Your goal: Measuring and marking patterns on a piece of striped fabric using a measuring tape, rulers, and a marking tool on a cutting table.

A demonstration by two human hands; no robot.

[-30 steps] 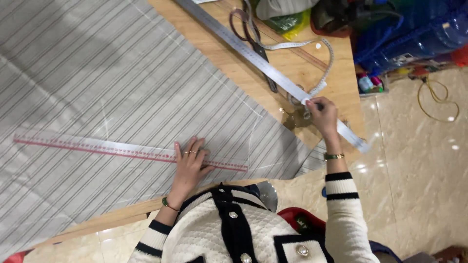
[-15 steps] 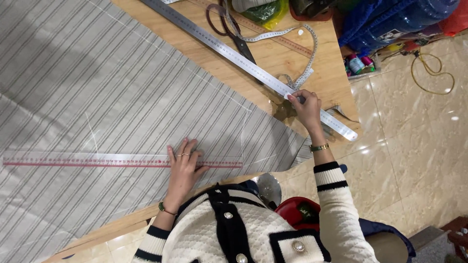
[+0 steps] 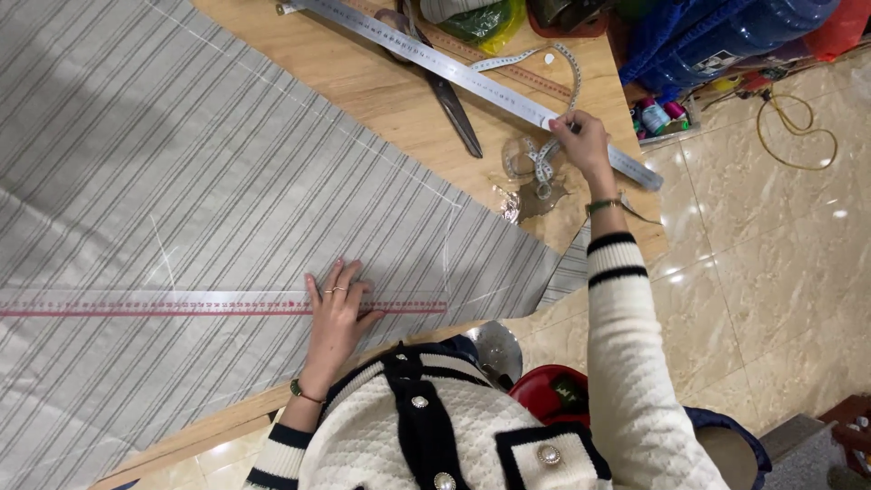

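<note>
I see my left hand lying flat, fingers spread, pressing on a clear ruler with red markings. That ruler lies straight across the grey striped cloth, near the edge of the counter closest to me. The cloth covers most of the wooden counter and bears thin chalk lines.

My right hand is stretched out to the far right corner of the counter. Its fingers are curled around a white tape measure, gripping it just where it crosses a long steel ruler. One length of the tape loops away over the steel ruler; the other hangs down from my hand onto a bit of clear plastic on the counter. The steel ruler runs slantwise along the bare wood, and I can't tell whether my fingers also touch it.

Dark scissors lie closed beside the steel ruler, partly under it, points toward the cloth. Off the counter, on the tiled floor, sit thread spools and a yellow cord.
</note>
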